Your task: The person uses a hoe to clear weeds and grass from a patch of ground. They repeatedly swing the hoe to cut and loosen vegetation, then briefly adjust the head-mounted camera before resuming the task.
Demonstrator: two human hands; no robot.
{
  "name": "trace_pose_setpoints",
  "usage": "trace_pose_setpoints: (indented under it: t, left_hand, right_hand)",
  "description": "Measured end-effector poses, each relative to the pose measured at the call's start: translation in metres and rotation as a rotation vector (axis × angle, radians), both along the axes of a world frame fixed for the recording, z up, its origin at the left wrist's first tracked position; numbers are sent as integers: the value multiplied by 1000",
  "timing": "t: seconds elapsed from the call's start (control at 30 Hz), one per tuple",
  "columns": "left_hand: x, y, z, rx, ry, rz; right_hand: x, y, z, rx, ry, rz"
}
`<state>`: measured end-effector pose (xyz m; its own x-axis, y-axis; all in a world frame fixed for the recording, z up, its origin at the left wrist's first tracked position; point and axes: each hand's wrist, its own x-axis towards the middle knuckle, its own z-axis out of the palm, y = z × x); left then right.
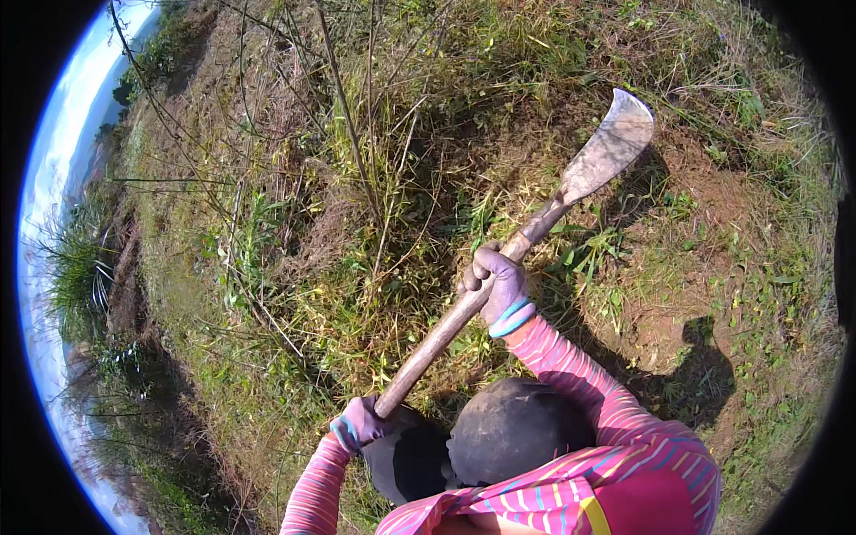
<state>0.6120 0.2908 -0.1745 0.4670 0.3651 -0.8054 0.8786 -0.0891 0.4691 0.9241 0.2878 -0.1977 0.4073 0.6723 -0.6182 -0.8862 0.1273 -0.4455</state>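
A long-handled billhook with a curved metal blade (612, 147) lies diagonally across the view, its blade at the upper right above grass and soil. My right hand (500, 279), in a purple glove with a blue cuff, is closed round the upper part of the wooden handle (431, 348), below the blade's socket. At the lower end of the handle, my left hand (364, 422) grips it in a matching glove, close to my knee. Cut grass and weeds (401, 314) lie under the handle.
Thin upright woody stems (354, 134) stand ahead on the weedy slope. Leafy green plants (251, 247) grow to the left, near a dark bushy edge (160, 374). My dark-covered knees (518, 428) are below my hands. Bare soil (662, 334) shows at the right beside my shadow.
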Motion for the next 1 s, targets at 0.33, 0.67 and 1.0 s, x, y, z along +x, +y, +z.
trace_pose_setpoints:
  t: [0.33,0.67,1.0]
  left_hand:
    - [289,103,23,256,-576,-506]
    - [53,-111,-128,-162,-394,767]
    - [223,56,-14,263,-318,-284]
  right_hand:
    - [147,-42,65,396,-715,-630]
    - [-17,-10,-98,-64,-177,336]
    - [107,-32,28,268,-442,-361]
